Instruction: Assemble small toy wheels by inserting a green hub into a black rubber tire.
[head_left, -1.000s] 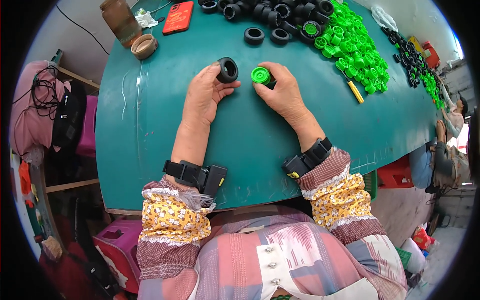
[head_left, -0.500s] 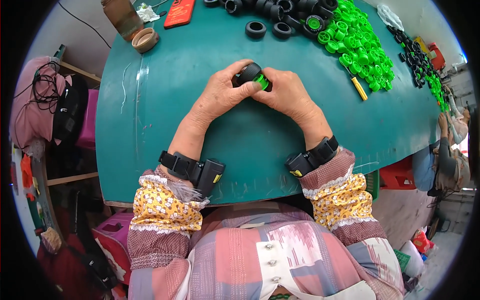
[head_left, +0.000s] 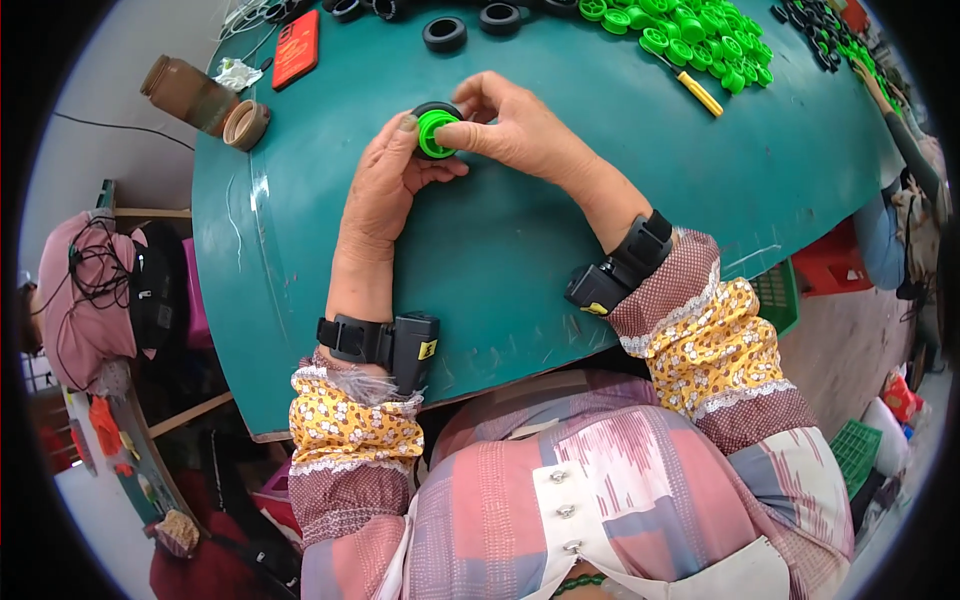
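The left hand (head_left: 388, 170) is curling half-closed around a black tyre (head_left: 437, 106), thumb up along its edge, the other fingers reaching under. A green wheel hub (head_left: 434, 128) is now facing up against that tyre, its round front turned toward the camera; a second ago the two pieces were being held well apart, one in each hand. How deep the hub is sitting in the tyre, I cannot tell. The right hand (head_left: 528, 130) is pressing its thumb on the hub's face, while its fingers are opening loosely beyond the tyre; half a second ago both hands were wrapping around the pair. The pair is lying in front of the person, above the bench (head_left: 520, 290), nearer the left forearm than before. The view is shifting too: the pile of green hubs (head_left: 700, 40) and the yellow-handled tool (head_left: 700, 92) are now showing nearer the top edge.
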